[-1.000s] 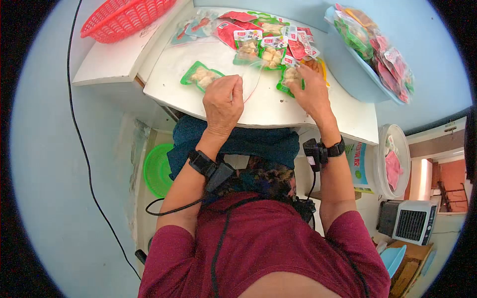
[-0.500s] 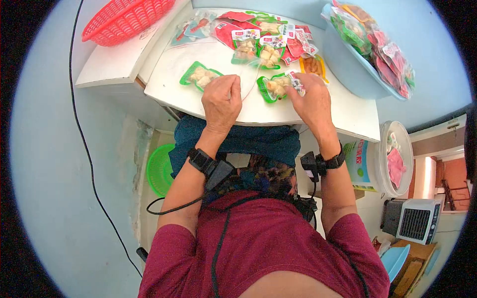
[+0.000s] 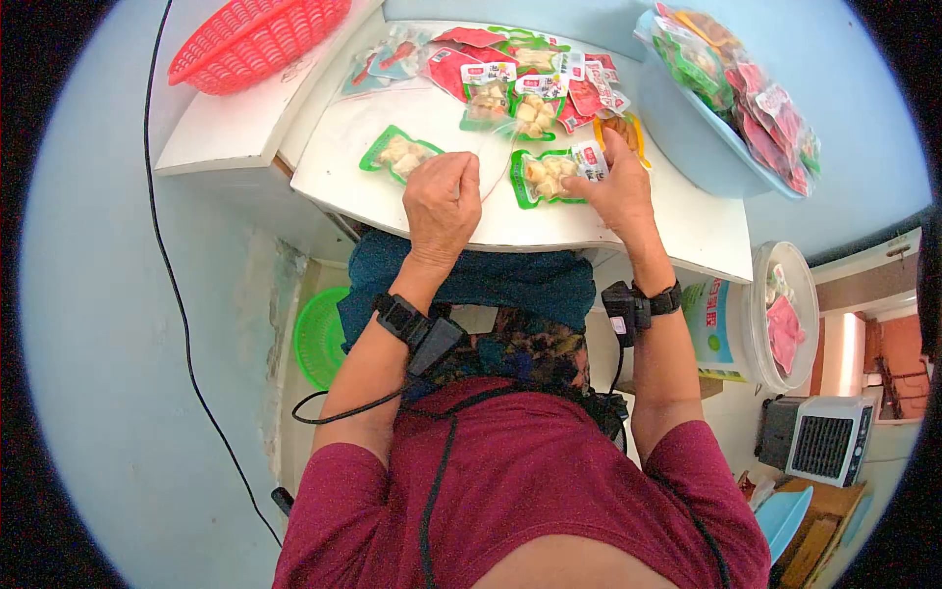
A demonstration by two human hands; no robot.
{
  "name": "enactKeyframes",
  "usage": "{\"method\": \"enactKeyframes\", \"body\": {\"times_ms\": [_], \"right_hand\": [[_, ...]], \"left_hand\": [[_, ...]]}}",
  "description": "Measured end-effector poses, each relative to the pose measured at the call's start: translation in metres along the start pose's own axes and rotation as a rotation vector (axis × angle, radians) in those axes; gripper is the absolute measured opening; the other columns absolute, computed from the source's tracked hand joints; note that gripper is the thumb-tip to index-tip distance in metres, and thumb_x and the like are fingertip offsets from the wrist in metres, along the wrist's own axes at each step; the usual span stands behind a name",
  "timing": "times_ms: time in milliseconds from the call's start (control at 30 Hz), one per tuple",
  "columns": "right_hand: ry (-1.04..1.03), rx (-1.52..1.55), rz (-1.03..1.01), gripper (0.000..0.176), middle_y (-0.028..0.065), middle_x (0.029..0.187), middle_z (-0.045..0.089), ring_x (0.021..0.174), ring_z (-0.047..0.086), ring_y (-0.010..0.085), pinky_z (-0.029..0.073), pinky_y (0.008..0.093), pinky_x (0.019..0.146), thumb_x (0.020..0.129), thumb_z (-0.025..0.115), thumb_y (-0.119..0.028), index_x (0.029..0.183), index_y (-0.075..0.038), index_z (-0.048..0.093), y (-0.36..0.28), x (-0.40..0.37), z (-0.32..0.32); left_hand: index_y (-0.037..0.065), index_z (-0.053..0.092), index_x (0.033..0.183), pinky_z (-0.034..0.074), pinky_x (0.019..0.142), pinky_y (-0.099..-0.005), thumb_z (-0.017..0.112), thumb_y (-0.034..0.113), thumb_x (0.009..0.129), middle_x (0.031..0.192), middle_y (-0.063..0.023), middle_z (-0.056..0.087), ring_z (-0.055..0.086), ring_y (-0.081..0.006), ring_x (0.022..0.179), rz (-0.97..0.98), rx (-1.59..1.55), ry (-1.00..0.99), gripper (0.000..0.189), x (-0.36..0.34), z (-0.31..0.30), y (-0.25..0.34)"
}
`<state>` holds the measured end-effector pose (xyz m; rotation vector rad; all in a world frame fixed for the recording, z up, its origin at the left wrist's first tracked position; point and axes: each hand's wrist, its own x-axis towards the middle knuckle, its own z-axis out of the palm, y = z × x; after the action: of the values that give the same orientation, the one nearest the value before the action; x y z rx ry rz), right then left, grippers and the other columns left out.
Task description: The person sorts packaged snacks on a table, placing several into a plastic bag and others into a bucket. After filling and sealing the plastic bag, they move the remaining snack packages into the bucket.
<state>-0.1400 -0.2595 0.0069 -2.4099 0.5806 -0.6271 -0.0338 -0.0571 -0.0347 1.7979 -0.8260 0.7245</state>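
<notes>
My left hand (image 3: 444, 204) is a closed fist over the white table (image 3: 343, 162). What it holds, if anything, is hidden inside the fingers. Just beyond it lies a green-edged food packet (image 3: 402, 155) with pale chunks showing through, its near corner reaching to the fist. My right hand (image 3: 626, 196) grips the white printed end of a second green-edged food packet (image 3: 548, 179), thumb on the near side and fingers round the far side. Behind it, an orange-edged packet (image 3: 628, 128) is partly covered by my fingers.
Several red and green packets (image 3: 535, 113) are piled at the back of the table. A blue basin (image 3: 687, 147) heaped with packets stands at the right. A red basket (image 3: 255, 44) rests back left, a white bucket (image 3: 756, 324) is lower right, and a green basket (image 3: 319, 339) is below.
The packet at my right hand has turned to face up more squarely. My right fingers have stretched further away from me. My left fist has stayed nearly in place.
</notes>
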Motion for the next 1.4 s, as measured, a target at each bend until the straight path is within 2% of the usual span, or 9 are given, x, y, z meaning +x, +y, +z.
{"method": "enactKeyframes", "body": {"times_ms": [33, 133, 233, 333, 633, 1033, 1133, 1333, 1400], "right_hand": [[-0.002, 0.053, 0.060, 0.070, 0.0242, 0.111, 0.063, 0.101, 0.062, 0.0345, 0.050, 0.0443, 0.085, 0.065, 0.086, -0.026, 0.121, 0.003, 0.057, 0.006, 0.001, 0.002], [0.048, 0.203, 0.053, 0.053, 0.0181, 0.097, 0.067, 0.088, 0.066, 0.0250, 0.052, 0.0369, 0.074, 0.067, 0.084, -0.021, 0.109, 0.002, 0.062, 0.025, 0.003, 0.011], [-0.145, 0.508, 0.160, 0.034, 0.0100, 0.080, 0.068, 0.070, 0.064, 0.0155, 0.051, 0.0301, 0.062, 0.071, 0.081, -0.017, 0.096, 0.000, 0.065, 0.025, -0.001, 0.004], [-0.097, 0.407, 0.128, 0.021, 0.0047, 0.071, 0.066, 0.060, 0.059, 0.0099, 0.047, 0.0262, 0.055, 0.076, 0.076, -0.013, 0.090, 0.000, 0.067, 0.023, -0.005, 0.000], [-0.091, 0.921, 0.265, 0.012, 0.0061, 0.083, 0.070, 0.066, 0.063, 0.0081, 0.050, 0.0234, 0.058, 0.086, 0.064, -0.003, 0.096, 0.002, 0.066, -0.021, -0.029, -0.014], [-0.072, 1.226, 0.326, 0.015, 0.0101, 0.092, 0.070, 0.073, 0.067, 0.0132, 0.055, 0.0270, 0.064, 0.090, 0.059, -0.001, 0.104, 0.004, 0.063, -0.028, -0.026, 0.020], [-0.095, 1.212, 0.346, 0.015, 0.0093, 0.091, 0.070, 0.073, 0.068, 0.0135, 0.056, 0.0264, 0.064, 0.090, 0.059, 0.000, 0.104, 0.004, 0.062, -0.027, -0.025, 0.026], [-0.118, 1.109, 0.339, 0.012, 0.0070, 0.086, 0.069, 0.066, 0.064, 0.0090, 0.047, 0.0212, 0.051, 0.088, 0.059, -0.002, 0.099, 0.002, 0.062, -0.033, -0.018, 0.040], [-0.110, 1.042, 0.349, 0.012, 0.0069, 0.086, 0.069, 0.065, 0.063, 0.0081, 0.044, 0.0204, 0.049, 0.088, 0.059, -0.002, 0.099, 0.002, 0.063, -0.039, -0.016, 0.042]], "left_hand": [[0.001, 0.069, 0.088, 0.052, 0.075, -0.0392, 0.066, 0.010, 0.087, 0.088, -0.0150, 0.070, 0.067, -0.0319, 0.082, -0.003, 0.006, -0.009, 0.009, 0.000, 0.000, 0.000], [-0.001, 0.065, 0.084, 0.050, 0.076, -0.0410, 0.064, 0.008, 0.086, 0.085, -0.0152, 0.069, 0.066, -0.0336, 0.082, 0.005, -0.011, 0.007, 0.009, 0.000, 0.001, 0.002], [-0.001, 0.066, 0.084, 0.050, 0.076, -0.0409, 0.064, 0.008, 0.086, 0.085, -0.0152, 0.069, 0.066, -0.0334, 0.082, 0.009, -0.010, 0.002, 0.009, 0.001, 0.001, 0.001], [-0.001, 0.066, 0.085, 0.050, 0.076, -0.0409, 0.064, 0.008, 0.086, 0.085, -0.0154, 0.069, 0.066, -0.0332, 0.082, 0.010, -0.015, 0.005, 0.009, 0.001, 0.001, 0.001], [-0.001, 0.067, 0.087, 0.051, 0.079, -0.0406, 0.065, 0.007, 0.085, 0.087, -0.0158, 0.069, 0.067, -0.0333, 0.084, 0.027, -0.009, 0.011, 0.009, 0.000, 0.002, -0.001], [-0.001, 0.067, 0.089, 0.051, 0.080, -0.0414, 0.066, 0.007, 0.084, 0.088, -0.0164, 0.069, 0.067, -0.0337, 0.087, 0.039, -0.034, 0.033, 0.009, 0.000, 0.002, 0.001], [-0.001, 0.067, 0.089, 0.051, 0.081, -0.0415, 0.066, 0.007, 0.084, 0.089, -0.0158, 0.069, 0.067, -0.0332, 0.088, 0.041, -0.039, 0.037, 0.010, 0.000, 0.002, 0.002], [-0.001, 0.067, 0.089, 0.051, 0.083, -0.0414, 0.066, 0.005, 0.082, 0.092, -0.0142, 0.070, 0.067, -0.0324, 0.092, 0.067, -0.047, 0.024, 0.008, 0.000, 0.002, 0.002], [0.001, 0.068, 0.093, 0.051, 0.087, -0.0404, 0.066, 0.004, 0.083, 0.098, -0.0142, 0.070, 0.066, -0.0318, 0.097, 0.060, -0.039, -0.009, 0.011, -0.001, 0.001, 0.001]]}}
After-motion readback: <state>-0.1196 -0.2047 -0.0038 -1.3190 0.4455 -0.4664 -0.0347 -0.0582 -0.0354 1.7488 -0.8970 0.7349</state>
